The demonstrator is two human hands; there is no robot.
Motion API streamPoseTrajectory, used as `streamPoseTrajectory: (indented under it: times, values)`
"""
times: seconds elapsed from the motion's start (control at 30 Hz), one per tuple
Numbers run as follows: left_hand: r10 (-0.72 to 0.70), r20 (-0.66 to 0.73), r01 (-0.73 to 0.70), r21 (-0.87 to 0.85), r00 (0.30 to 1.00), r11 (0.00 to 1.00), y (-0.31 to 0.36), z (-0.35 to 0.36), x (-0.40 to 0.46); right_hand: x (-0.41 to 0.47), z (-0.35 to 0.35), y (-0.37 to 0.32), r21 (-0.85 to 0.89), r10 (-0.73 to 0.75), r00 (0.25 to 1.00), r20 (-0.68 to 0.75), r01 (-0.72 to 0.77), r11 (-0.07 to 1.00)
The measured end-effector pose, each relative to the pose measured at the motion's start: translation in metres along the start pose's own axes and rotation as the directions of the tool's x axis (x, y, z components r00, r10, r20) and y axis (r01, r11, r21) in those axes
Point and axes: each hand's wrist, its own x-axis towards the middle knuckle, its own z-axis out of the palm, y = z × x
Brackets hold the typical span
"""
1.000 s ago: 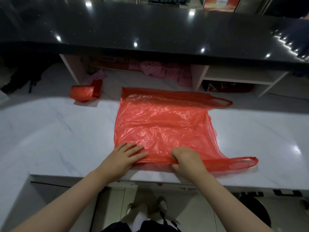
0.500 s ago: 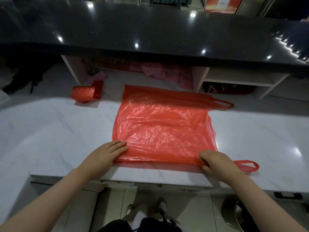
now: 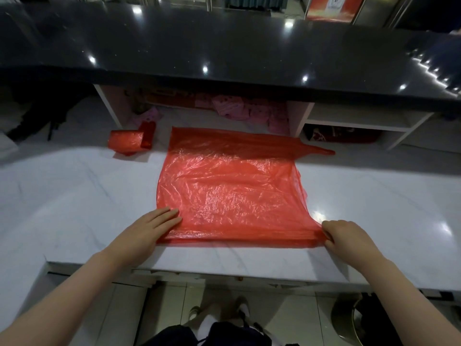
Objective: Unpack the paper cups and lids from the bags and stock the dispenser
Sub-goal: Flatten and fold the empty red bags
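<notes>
An empty red plastic bag (image 3: 232, 188) lies spread flat on the white marble counter (image 3: 74, 196), one handle pointing right at its far edge. My left hand (image 3: 147, 231) rests flat, fingers together, on the bag's near left corner. My right hand (image 3: 346, 237) pinches the near right corner, where the folded near edge and the near handle are bunched under its fingers. No cups, lids or dispenser are in sight.
A small rolled red bag (image 3: 129, 141) lies at the back left of the counter. A raised black countertop (image 3: 224, 46) runs across the back, with shelves below it holding pink packets (image 3: 239, 111). A bin (image 3: 361, 323) stands on the floor at lower right.
My right hand has slid right along the bag's near edge to the corner, gathering the near handle. My left hand moved left to the opposite corner. The bag lies flatter.
</notes>
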Motion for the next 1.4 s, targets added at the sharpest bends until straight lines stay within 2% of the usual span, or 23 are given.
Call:
streamPoseTrajectory:
  times: [0.13, 0.2, 0.27, 0.33, 0.4, 0.47, 0.67, 0.77, 0.97, 1.07, 1.13, 1.2, 1.3, 1.33, 1.4]
  values:
    - [0.021, -0.040, -0.020, 0.011, 0.999, 1.000, 0.000, -0.007, 0.000, 0.000, -0.010, -0.007, -0.134, 0.024, 0.997, 0.078, -0.013, 0.991]
    - [0.030, 0.007, -0.030, -0.030, 1.000, 0.999, -0.001, -0.012, -0.001, -0.003, -0.019, -0.016, -0.083, -0.011, 0.994, 0.106, 0.020, 0.996]
    - [0.020, 0.051, -0.013, -0.130, 0.998, 0.991, 0.000, -0.017, -0.004, -0.007, -0.027, -0.028, 0.058, -0.128, 0.992, 0.023, 0.126, 0.990]
    - [0.018, 0.046, -0.009, -0.200, 0.999, 0.980, 0.000, -0.021, -0.007, -0.011, -0.027, -0.042, 0.158, -0.296, 0.950, -0.100, 0.308, 0.938]
    - [0.025, 0.011, -0.021, -0.236, 1.000, 0.972, -0.001, -0.023, -0.011, -0.014, -0.020, -0.051, 0.152, -0.409, 0.908, -0.090, 0.418, 0.896]
    - [0.034, -0.008, -0.034, -0.234, 0.999, 0.972, -0.004, -0.023, -0.014, -0.012, -0.011, -0.054, 0.131, -0.443, 0.896, -0.033, 0.443, 0.887]
    - [0.058, 0.080, -0.040, -0.208, 0.995, 0.977, -0.010, -0.024, -0.017, -0.003, -0.013, -0.049, 0.128, -0.387, 0.922, -0.008, 0.385, 0.914]
    - [0.007, 0.053, 0.006, -0.232, 0.999, 0.973, -0.009, -0.024, -0.018, -0.003, -0.024, -0.045, 0.233, -0.323, 0.945, 0.043, 0.305, 0.924]
    - [-0.191, -0.018, 0.165, -0.429, 0.981, 0.888, -0.003, -0.037, -0.016, 0.005, -0.053, -0.030, 0.477, -0.265, 0.954, 0.136, 0.172, 0.862]
    - [-0.424, -0.069, 0.292, -0.624, 0.903, 0.725, 0.005, -0.043, -0.006, 0.014, -0.072, -0.024, 0.534, -0.234, 0.956, 0.178, 0.106, 0.839]
    - [-0.570, -0.052, 0.357, -0.732, 0.820, 0.580, 0.010, -0.045, 0.005, 0.021, -0.081, -0.025, 0.555, -0.187, 0.972, 0.142, 0.078, 0.828]
    - [-0.613, -0.024, 0.375, -0.772, 0.790, 0.513, 0.010, -0.047, 0.015, 0.029, -0.084, -0.032, 0.531, -0.113, 0.993, 0.020, 0.085, 0.843]
    - [-0.629, 0.030, 0.436, -0.746, 0.777, 0.503, 0.012, -0.050, 0.028, 0.037, -0.084, -0.054, 0.458, -0.043, 0.967, -0.252, 0.158, 0.875]
    - [-0.635, 0.044, 0.466, -0.719, 0.771, 0.516, 0.012, -0.050, 0.030, 0.038, -0.082, -0.064, 0.437, -0.074, 0.950, -0.303, 0.207, 0.875]
    - [-0.650, 0.062, 0.524, -0.652, 0.757, 0.548, 0.013, -0.048, 0.033, 0.038, -0.074, -0.086, 0.358, -0.206, 0.929, -0.309, 0.314, 0.879]
